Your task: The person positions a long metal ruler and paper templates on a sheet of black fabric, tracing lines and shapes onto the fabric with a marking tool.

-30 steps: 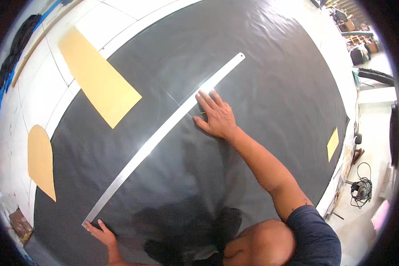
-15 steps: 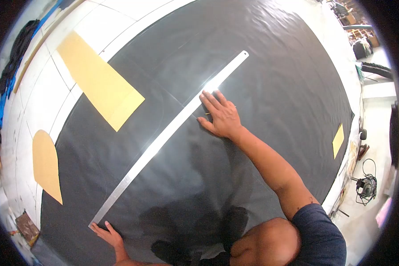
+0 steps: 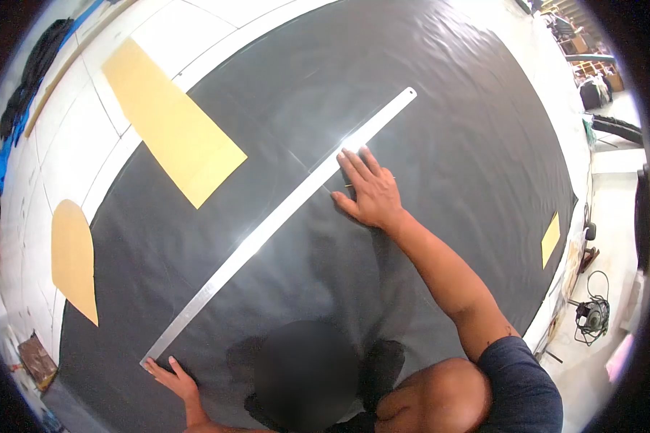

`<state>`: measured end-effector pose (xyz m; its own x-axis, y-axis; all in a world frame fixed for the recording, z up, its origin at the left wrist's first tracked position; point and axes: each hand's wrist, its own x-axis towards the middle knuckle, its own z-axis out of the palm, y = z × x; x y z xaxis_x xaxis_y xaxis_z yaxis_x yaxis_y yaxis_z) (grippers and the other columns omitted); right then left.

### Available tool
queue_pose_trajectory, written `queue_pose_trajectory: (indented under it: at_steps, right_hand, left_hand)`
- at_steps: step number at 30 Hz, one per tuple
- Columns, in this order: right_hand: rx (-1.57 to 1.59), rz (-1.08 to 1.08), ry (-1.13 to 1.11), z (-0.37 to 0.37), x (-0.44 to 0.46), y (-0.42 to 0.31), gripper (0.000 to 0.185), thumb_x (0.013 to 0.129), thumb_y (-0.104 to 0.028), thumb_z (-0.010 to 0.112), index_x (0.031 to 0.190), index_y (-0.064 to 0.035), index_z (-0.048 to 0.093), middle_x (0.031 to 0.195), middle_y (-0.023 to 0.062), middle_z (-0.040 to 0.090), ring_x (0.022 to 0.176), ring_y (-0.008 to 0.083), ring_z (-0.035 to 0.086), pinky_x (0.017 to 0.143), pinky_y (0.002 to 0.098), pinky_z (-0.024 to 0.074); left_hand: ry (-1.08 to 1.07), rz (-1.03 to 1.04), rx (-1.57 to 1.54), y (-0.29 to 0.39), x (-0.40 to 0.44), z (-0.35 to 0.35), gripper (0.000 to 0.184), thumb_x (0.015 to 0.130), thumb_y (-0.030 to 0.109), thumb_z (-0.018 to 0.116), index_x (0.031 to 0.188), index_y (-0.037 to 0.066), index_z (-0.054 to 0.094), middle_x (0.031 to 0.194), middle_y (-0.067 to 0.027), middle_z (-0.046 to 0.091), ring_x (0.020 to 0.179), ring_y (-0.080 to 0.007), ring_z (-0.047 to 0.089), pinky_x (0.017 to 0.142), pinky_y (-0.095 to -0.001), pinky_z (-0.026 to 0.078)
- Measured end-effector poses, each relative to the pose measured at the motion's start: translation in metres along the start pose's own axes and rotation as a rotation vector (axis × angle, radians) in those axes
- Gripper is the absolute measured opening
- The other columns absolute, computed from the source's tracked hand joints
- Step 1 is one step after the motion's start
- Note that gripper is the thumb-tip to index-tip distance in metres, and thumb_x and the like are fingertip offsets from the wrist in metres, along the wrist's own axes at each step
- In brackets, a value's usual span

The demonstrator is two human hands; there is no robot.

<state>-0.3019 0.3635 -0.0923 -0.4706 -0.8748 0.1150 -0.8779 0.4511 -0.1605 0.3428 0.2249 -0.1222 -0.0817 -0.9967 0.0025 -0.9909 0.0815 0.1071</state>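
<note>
A long metal ruler (image 3: 249,245) lies diagonally across a black sheet of material (image 3: 455,216). The fingertips of my right hand (image 3: 372,195) press on its upper half, fingers stretched and thumb spread onto the sheet. Thin yellowish ends stick out on either side of that hand, perhaps a slim stick under the palm; its kind is not clear. At the ruler's lower left end, my left hand (image 3: 175,381) rests with its fingertips on the metal and its thumb apart. Faint thin lines show on the black sheet near the ruler's middle.
A long tan pattern piece (image 3: 173,123) overlaps the sheet's upper left edge. A rounded tan piece (image 3: 74,256) lies at the left, a small one (image 3: 551,240) at the right. A brown block (image 3: 37,362) sits lower left; a fan-like object (image 3: 592,317) stands on the floor at right.
The view has shifted slightly, and a dark round blurred shape now shows at bottom centre. Both hands keep their places on the ruler.
</note>
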Motion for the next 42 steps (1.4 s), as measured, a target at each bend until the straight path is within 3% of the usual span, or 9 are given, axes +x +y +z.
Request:
queue_pose_trajectory:
  at_steps: [3,5,7,8,9,10,19,34,42]
  right_hand:
    - [-0.021,0.004,-0.029,-0.001,0.000,0.000,0.073,0.086,-0.051,0.063,0.147,-0.0128,0.047,0.149,0.0071,0.049,0.142,0.0337,0.038,0.093,0.0442,0.0473]
    - [-0.067,0.023,-0.027,0.004,-0.002,0.004,0.074,0.085,-0.047,0.067,0.147,-0.0116,0.046,0.148,0.0094,0.050,0.143,0.0333,0.038,0.093,0.0449,0.0471]
    - [0.144,0.084,-0.122,0.002,0.005,0.001,0.081,0.080,-0.040,0.073,0.148,-0.0073,0.043,0.146,0.0154,0.051,0.140,0.0386,0.042,0.104,0.0462,0.0444]
    - [-0.022,-0.022,-0.027,0.006,0.002,0.003,0.080,0.082,-0.038,0.073,0.148,-0.0050,0.042,0.147,0.0154,0.050,0.142,0.0383,0.038,0.108,0.0470,0.0416]
    - [-0.052,-0.092,-0.004,0.002,0.005,0.002,0.076,0.085,-0.038,0.070,0.149,-0.0064,0.042,0.149,0.0152,0.048,0.144,0.0377,0.036,0.111,0.0459,0.0390]
    - [-0.073,-0.064,-0.013,0.005,0.005,-0.003,0.074,0.087,-0.038,0.068,0.150,-0.0072,0.042,0.152,0.0127,0.046,0.145,0.0363,0.035,0.114,0.0450,0.0357]
    - [-0.180,-0.141,-0.034,0.008,0.002,0.000,0.061,0.100,-0.032,0.051,0.154,-0.0101,0.035,0.158,0.0077,0.037,0.147,0.0341,0.029,0.119,0.0436,0.0281]
    - [-0.163,-0.117,-0.128,0.007,0.006,0.005,0.067,0.099,-0.036,0.054,0.156,-0.0093,0.030,0.160,0.0124,0.033,0.148,0.0368,0.026,0.120,0.0461,0.0253]
    - [-0.124,-0.006,-0.092,-0.003,0.004,-0.014,0.070,0.091,-0.038,0.064,0.151,-0.0120,0.040,0.152,0.0185,0.039,0.141,0.0379,0.036,0.114,0.0457,0.0349]
  left_hand:
    - [-0.049,-0.083,-0.005,0.003,0.001,-0.003,0.069,0.103,0.040,0.049,0.156,0.005,0.024,0.164,-0.0212,0.016,0.152,-0.0382,0.013,0.121,-0.0567,0.012]
    - [-0.004,0.057,-0.104,0.004,0.007,-0.007,0.063,0.101,0.031,0.056,0.152,0.002,0.033,0.160,-0.0214,0.027,0.150,-0.0381,0.021,0.121,-0.0542,0.016]
    - [0.032,-0.047,-0.239,0.024,0.003,-0.028,0.053,0.097,0.020,0.061,0.143,-0.001,0.044,0.150,-0.0214,0.041,0.143,-0.0382,0.034,0.118,-0.0507,0.025]
    - [0.041,-0.050,-0.201,0.030,0.008,-0.032,0.048,0.094,0.012,0.060,0.137,-0.005,0.047,0.144,-0.0235,0.045,0.135,-0.0389,0.041,0.116,-0.0462,0.028]
    - [0.139,0.055,-0.100,0.008,0.008,-0.017,0.049,0.094,0.013,0.061,0.137,-0.006,0.047,0.145,-0.0236,0.044,0.136,-0.0396,0.040,0.116,-0.0468,0.028]
    - [0.137,-0.015,-0.174,0.008,0.009,-0.017,0.051,0.095,0.022,0.060,0.136,-0.006,0.048,0.146,-0.0276,0.042,0.139,-0.0435,0.036,0.117,-0.0505,0.026]
    - [0.126,-0.054,-0.214,0.004,0.001,-0.012,0.060,0.094,0.026,0.061,0.142,-0.003,0.041,0.153,-0.0266,0.035,0.144,-0.0442,0.028,0.119,-0.0552,0.020]
    - [0.084,-0.054,-0.279,0.003,0.003,-0.015,0.063,0.092,0.027,0.063,0.143,-0.003,0.040,0.154,-0.0254,0.033,0.146,-0.0431,0.025,0.121,-0.0549,0.015]
    - [0.087,0.028,-0.067,0.002,0.006,-0.015,0.061,0.094,0.026,0.060,0.141,-0.009,0.041,0.153,-0.0268,0.034,0.145,-0.0425,0.028,0.120,-0.0533,0.018]
